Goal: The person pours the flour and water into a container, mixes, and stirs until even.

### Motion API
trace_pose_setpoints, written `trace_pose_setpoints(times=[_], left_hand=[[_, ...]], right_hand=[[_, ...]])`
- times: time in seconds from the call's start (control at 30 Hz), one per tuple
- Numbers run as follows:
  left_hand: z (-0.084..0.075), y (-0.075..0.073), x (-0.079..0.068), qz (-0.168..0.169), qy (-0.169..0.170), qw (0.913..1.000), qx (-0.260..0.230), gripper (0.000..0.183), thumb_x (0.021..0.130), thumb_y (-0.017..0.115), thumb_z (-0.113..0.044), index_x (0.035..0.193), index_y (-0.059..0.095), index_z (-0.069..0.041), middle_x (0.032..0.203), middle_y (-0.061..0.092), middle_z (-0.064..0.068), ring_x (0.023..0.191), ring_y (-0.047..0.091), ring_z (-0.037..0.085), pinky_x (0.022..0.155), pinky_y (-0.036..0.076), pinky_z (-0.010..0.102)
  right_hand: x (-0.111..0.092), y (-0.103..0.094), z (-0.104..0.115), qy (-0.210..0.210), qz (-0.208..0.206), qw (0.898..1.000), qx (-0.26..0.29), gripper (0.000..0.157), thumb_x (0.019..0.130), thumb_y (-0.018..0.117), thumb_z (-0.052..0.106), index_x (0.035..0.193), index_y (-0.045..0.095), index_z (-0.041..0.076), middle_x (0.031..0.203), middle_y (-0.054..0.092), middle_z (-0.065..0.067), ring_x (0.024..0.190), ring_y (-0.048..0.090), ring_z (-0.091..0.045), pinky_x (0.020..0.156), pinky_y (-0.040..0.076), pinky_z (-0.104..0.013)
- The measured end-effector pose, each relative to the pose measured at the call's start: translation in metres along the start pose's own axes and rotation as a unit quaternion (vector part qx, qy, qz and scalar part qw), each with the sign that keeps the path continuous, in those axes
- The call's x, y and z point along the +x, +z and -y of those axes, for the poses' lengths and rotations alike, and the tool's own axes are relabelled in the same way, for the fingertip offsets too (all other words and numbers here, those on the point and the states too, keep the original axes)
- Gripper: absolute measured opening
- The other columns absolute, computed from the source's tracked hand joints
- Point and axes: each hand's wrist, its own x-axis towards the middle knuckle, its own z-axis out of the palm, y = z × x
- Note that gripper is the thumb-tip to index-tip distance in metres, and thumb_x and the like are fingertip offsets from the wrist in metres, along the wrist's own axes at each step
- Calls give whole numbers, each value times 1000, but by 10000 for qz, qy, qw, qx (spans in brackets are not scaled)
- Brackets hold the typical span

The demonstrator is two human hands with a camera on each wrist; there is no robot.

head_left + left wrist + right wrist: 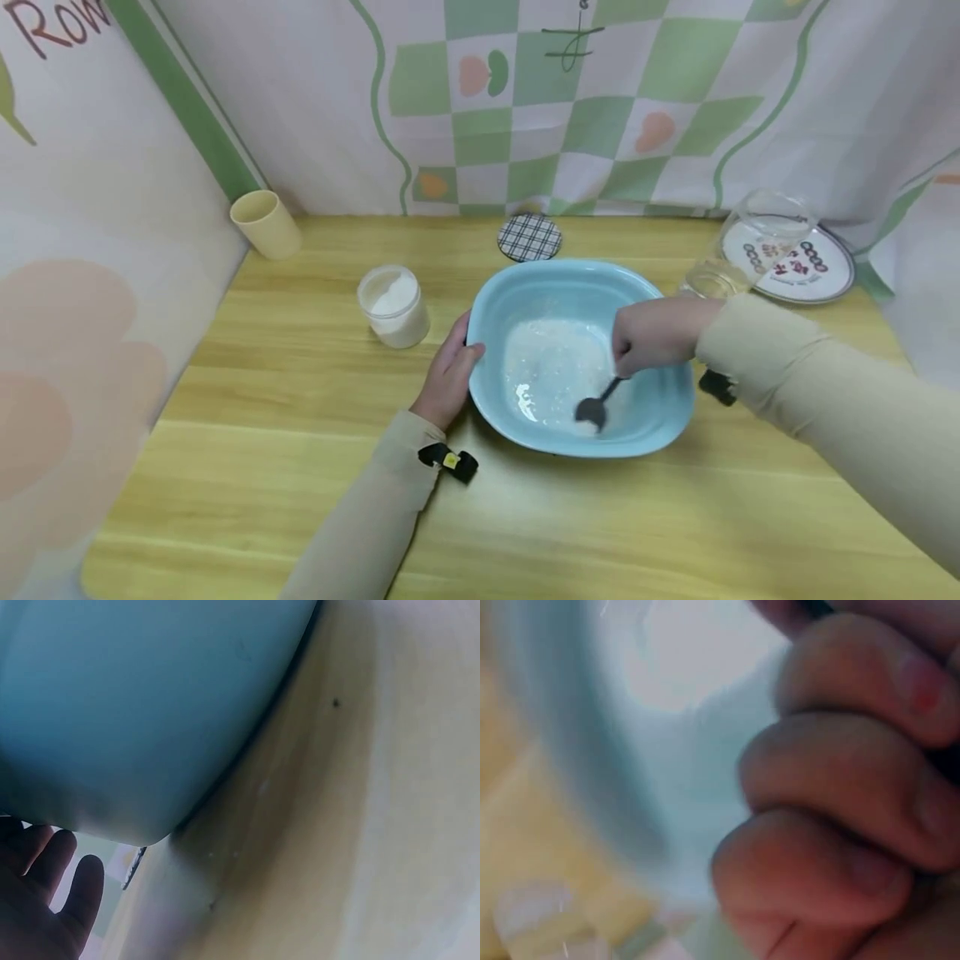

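A light blue basin point(487, 292) stands on the table with a whitish liquid point(551, 358) in its bottom. My left hand point(447, 379) holds the basin's left side, thumb at the rim and the other fingers along the outer wall. In the left wrist view, fingers point(82, 896) show beside the basin's underside. Over the basin's right part, my right hand point(652, 335) grips a dark spoon point(591, 412) by its handle, the bowl of the spoon down in the liquid. The right wrist view shows the right hand's fingers point(825, 765) curled tightly round the dark handle.
Left of the basin is a clear jar point(397, 312) of white powder. A yellow cup point(266, 225) stands at the back left, a checked coaster point(529, 237) behind the basin. A clear glass vessel point(716, 275) with liquid stands before a patterned plate point(821, 279) at the right.
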Motion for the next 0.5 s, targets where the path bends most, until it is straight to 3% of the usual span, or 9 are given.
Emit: trace_pose_setpoints(times=[0.1, 0.27, 0.4, 0.5], left_hand=[[0, -1, -1, 23, -40, 10000, 1, 56, 103, 36, -13, 158, 31, -17, 159, 37, 4, 143, 38, 19, 118, 33, 37], [2, -4, -1, -54, 48, 10000, 9, 56, 103, 36, -11, 158, 31, -16, 159, 37, 4, 143, 37, 19, 119, 32, 38], [4, -5, 0, -150, 4, 9999, 76, 56, 102, 36, -11, 157, 33, -16, 159, 38, 2, 143, 38, 18, 118, 33, 38], [5, -4, -1, -126, -74, 9998, 142, 56, 102, 36, -12, 158, 33, -18, 158, 38, 1, 142, 39, 17, 117, 35, 37]], right_hand=[[16, 8, 12, -176, -36, 9993, 332, 17, 96, 64, 22, 86, 76, 17, 76, 65, 5, 67, 53, -9, 62, 46, -27], [35, 11, 29, 213, -641, 9975, 194, 20, 100, 59, 25, 94, 76, 15, 80, 65, 2, 70, 55, -14, 63, 47, -31], [33, 5, 26, 701, -1476, 9860, -316, 23, 101, 54, 24, 90, 71, 15, 72, 60, 0, 66, 54, -18, 58, 45, -34], [21, -1, 13, 1180, -1710, 9769, -505, 21, 97, 49, 18, 84, 64, 11, 71, 57, -5, 65, 55, -22, 55, 47, -35]])
